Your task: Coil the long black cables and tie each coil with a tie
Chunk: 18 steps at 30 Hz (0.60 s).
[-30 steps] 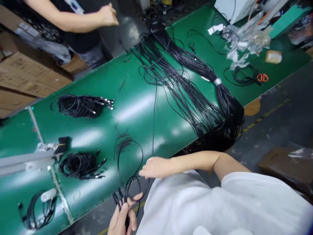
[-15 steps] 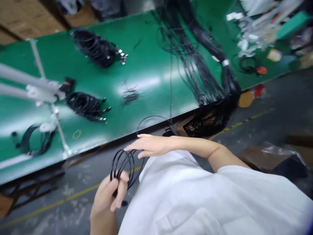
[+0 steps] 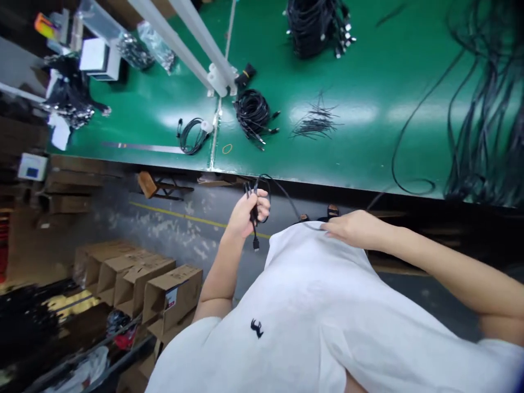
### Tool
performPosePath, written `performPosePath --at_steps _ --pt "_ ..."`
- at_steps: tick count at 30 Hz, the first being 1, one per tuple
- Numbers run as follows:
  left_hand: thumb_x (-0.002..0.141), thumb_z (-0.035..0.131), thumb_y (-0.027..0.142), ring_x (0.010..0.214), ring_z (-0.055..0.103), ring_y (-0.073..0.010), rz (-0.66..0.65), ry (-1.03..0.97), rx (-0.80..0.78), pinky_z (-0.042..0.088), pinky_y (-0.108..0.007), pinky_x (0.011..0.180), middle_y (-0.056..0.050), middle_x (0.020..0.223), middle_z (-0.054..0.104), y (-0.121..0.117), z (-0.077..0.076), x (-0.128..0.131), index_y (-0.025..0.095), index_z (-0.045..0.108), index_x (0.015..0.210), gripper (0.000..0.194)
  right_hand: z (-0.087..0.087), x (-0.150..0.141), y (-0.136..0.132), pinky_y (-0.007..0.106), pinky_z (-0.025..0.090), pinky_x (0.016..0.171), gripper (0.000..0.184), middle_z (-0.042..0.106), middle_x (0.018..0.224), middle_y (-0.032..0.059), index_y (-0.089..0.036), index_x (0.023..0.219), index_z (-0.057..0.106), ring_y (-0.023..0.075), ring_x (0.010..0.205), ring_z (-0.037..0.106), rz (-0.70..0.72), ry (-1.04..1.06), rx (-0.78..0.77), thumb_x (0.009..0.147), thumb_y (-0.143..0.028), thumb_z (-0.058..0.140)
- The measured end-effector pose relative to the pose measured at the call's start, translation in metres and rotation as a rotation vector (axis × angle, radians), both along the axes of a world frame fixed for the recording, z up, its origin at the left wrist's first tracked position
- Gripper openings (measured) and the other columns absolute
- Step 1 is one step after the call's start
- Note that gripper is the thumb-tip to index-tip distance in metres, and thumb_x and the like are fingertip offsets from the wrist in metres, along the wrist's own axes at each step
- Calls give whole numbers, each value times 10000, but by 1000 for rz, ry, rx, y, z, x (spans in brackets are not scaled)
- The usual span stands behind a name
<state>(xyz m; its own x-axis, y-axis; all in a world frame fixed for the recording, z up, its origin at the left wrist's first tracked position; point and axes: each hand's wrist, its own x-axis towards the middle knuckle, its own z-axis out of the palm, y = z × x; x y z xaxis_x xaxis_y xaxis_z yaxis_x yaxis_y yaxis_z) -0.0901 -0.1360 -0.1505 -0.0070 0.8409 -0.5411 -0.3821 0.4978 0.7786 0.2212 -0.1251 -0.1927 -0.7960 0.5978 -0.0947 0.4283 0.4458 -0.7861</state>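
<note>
My left hand [image 3: 246, 212] is closed around a small coil of black cable [image 3: 265, 185], just off the front edge of the green table. A dark plug [image 3: 256, 243] hangs below its fingers. From the coil a single strand runs down to my right hand [image 3: 347, 227], which is in front of my white shirt with its fingers closed on that strand. Beyond that hand, a length of cable curls up over the table edge towards a spread of loose black cables [image 3: 487, 125] on the right.
On the green table [image 3: 352, 153] lie two cable bundles [image 3: 254, 112], cut black ties [image 3: 315, 121], a yellow rubber band [image 3: 227, 148] and a coiled cable [image 3: 193, 135] on the left. White posts [image 3: 204, 49] rise from the tabletop. Cardboard boxes [image 3: 167, 289] stand on the floor at lower left.
The view has swung left. My right hand has moved away from the coil to the right, drawing the strand out between both hands. My left hand still grips the coil.
</note>
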Motion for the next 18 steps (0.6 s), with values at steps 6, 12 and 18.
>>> performPosePath --at_steps 6,12,18 --pt "821 689 492 784 709 -177 -437 90 -9 549 -277 733 -93 858 733 -13 -21 53 129 589 918 388 55 -29 32 239 272 563 148 647 746 15 -226 767 645 147 669 540 56 190 -101 894 -282 596" --pt "815 695 472 357 453 -71 -557 -239 -79 458 -214 458 44 457 539 -12 -11 84 127 603 852 358 46 3 59 197 276 637 170 605 706 -17 -181 683 649 111 690 507 -118 245 -321 847 -227 660" --pt "806 704 433 330 415 -60 -555 -301 -140 320 -167 332 38 485 527 -2 -10 108 109 643 879 338 35 19 57 234 332 666 242 656 771 -9 -188 772 680 127 720 548 -45 273 -136 923 -320 546"
